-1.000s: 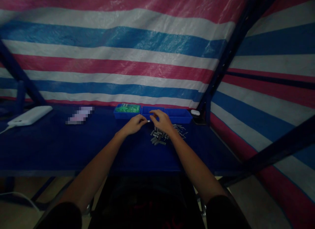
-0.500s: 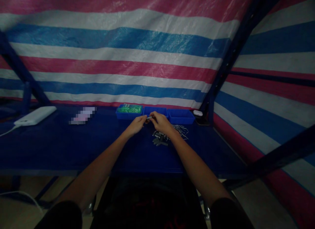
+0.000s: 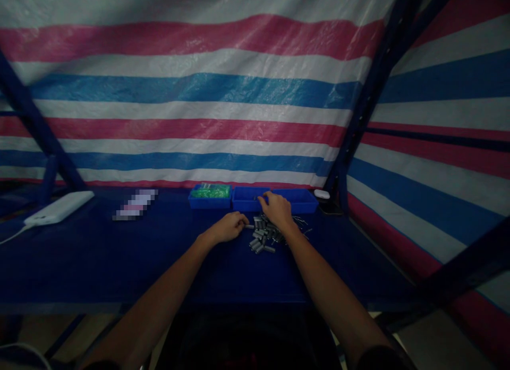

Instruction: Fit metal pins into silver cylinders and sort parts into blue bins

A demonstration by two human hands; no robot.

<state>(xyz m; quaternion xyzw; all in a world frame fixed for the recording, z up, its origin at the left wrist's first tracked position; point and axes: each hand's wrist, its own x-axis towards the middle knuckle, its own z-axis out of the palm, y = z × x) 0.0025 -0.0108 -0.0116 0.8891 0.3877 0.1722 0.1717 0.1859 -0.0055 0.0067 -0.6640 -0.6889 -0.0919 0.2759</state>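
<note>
My left hand [image 3: 230,226] rests low over the blue table, its fingertips closed on the end of a small grey cylinder [image 3: 249,226] at the pile's left side. My right hand [image 3: 278,208] hangs over the front rim of the middle blue tray [image 3: 243,204], thumb and forefinger slightly apart and nothing visible between them. A small dark piece [image 3: 255,198] shows inside that tray, just left of the thumb. Below the right hand lies a pile of short grey cylinders [image 3: 261,236]. Thin silvery metal pieces [image 3: 300,221] stick out right of the wrist, which partly hides them.
To the left stands a blue tray [image 3: 210,203] with green plastic-wrapped items [image 3: 210,191]. A right-hand blue tray [image 3: 300,203] adjoins the middle one. A white case [image 3: 321,194] sits beyond it. A white power bank [image 3: 59,208] with a cable lies far left, near a blurred-out object [image 3: 136,204].
My hands have parted from the piece they held together. The left came down to a cylinder by the pile; the right moved right, to the middle tray. The camera view tilted up slightly.
</note>
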